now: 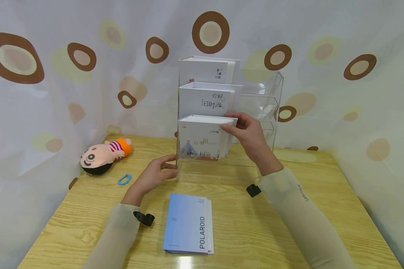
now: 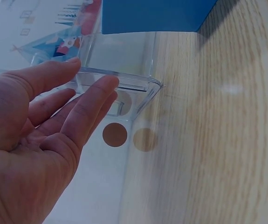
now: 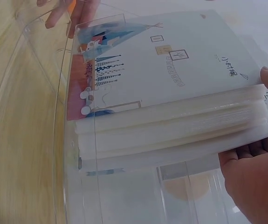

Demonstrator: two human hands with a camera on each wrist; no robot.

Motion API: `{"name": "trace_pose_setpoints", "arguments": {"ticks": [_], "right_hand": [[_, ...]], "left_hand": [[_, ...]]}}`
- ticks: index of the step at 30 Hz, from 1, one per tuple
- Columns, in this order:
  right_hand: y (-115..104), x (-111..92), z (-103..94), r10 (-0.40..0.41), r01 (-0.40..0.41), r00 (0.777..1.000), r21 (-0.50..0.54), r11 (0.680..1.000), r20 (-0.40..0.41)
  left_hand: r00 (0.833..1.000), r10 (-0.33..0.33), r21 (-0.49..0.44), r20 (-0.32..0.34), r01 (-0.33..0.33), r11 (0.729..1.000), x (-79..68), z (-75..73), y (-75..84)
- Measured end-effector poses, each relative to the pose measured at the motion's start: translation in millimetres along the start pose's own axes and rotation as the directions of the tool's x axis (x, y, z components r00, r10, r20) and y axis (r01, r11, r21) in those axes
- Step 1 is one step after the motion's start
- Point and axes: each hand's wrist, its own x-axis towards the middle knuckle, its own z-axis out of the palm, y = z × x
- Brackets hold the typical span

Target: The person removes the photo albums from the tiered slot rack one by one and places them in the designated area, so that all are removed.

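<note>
A clear acrylic rack (image 1: 202,170) stands on the table with three white albums in its tiers. The lowest is a white photo album (image 1: 202,138) with a blue tent printed on its cover. My right hand (image 1: 250,140) grips that album's upper right corner, thumb on the front cover and fingers behind. In the right wrist view the album (image 3: 171,65) sits inside the rack's front lip. My left hand (image 1: 154,175) touches the rack's lower left side with its fingers extended. Behind stand the middle white album (image 1: 202,99) and the back white album (image 1: 205,71).
A blue POLAROID album (image 1: 186,224) lies flat on the table in front of the rack. To the left are a plush doll (image 1: 104,155) and a small blue ring-shaped object (image 1: 124,179). A patterned curtain (image 1: 121,74) surrounds the table's back and sides.
</note>
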Motion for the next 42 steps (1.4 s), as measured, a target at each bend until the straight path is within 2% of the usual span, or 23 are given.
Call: {"name": "trace_pose_setpoints", "arguments": {"ticks": [8,23,30,42], "right_hand": [[2,2,4.9,0.000,0.000,1.000,-0.008,1.000,0.005],[9,5,14.3,-0.025,0.027,0.998,0.038,0.999,-0.049],[8,5,18.9,-0.027,0.031,0.996,0.052,0.998,-0.084],[10,5,19.7,-0.037,0.045,0.991,0.063,0.997,-0.125]], "left_hand": [[1.000,0.014,-0.012,0.005,-0.014,1.000,0.3,0.1,-3.1],[1.000,0.013,-0.042,0.002,-0.013,0.999,-2.3,-0.8,-3.0],[1.000,0.025,-0.027,0.008,-0.025,0.999,-1.6,-1.9,-1.4],[1.000,0.020,-0.045,0.006,-0.020,0.999,-0.9,-1.1,-2.6]]}}
